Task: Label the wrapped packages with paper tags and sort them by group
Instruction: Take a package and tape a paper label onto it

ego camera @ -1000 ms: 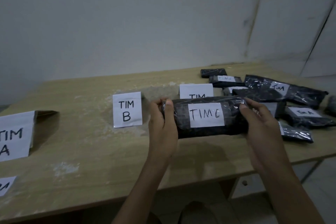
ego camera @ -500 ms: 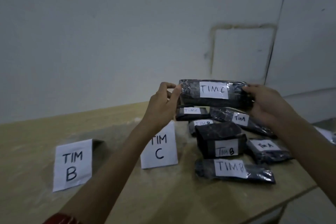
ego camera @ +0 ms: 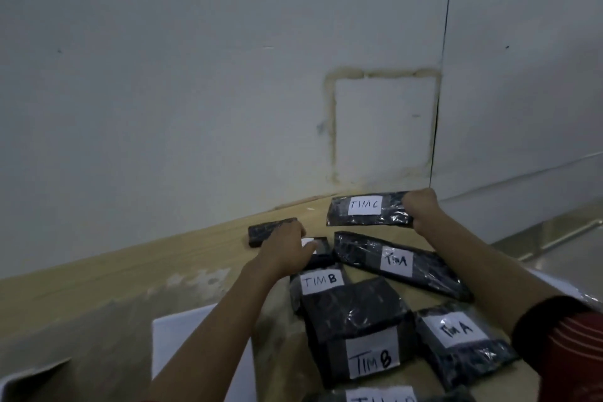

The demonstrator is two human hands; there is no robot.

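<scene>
A black wrapped package tagged "TIM C" (ego camera: 365,209) lies at the back of the wooden table (ego camera: 137,271) near the wall. My right hand (ego camera: 421,210) grips its right end. My left hand (ego camera: 285,246) reaches over two small black packages: an untagged one (ego camera: 261,233) at its fingertips and one with a white tag (ego camera: 318,243) partly hidden under the hand. Nearer lie packages tagged "TIM A" (ego camera: 396,260), "TIM B" (ego camera: 319,281), a larger "TIM B" (ego camera: 355,330) and another "TIM A" (ego camera: 456,333).
A white paper sign (ego camera: 192,346) stands left of the pile, under my left forearm, and another sheet's corner (ego camera: 29,378) shows at the bottom left. One more tagged package (ego camera: 381,396) is cut off by the bottom edge. The wall runs close behind the table.
The "TIM C" package went from held in the air by both hands down to the table's back edge. My left hand let go and dropped onto the small packages. The view swung right.
</scene>
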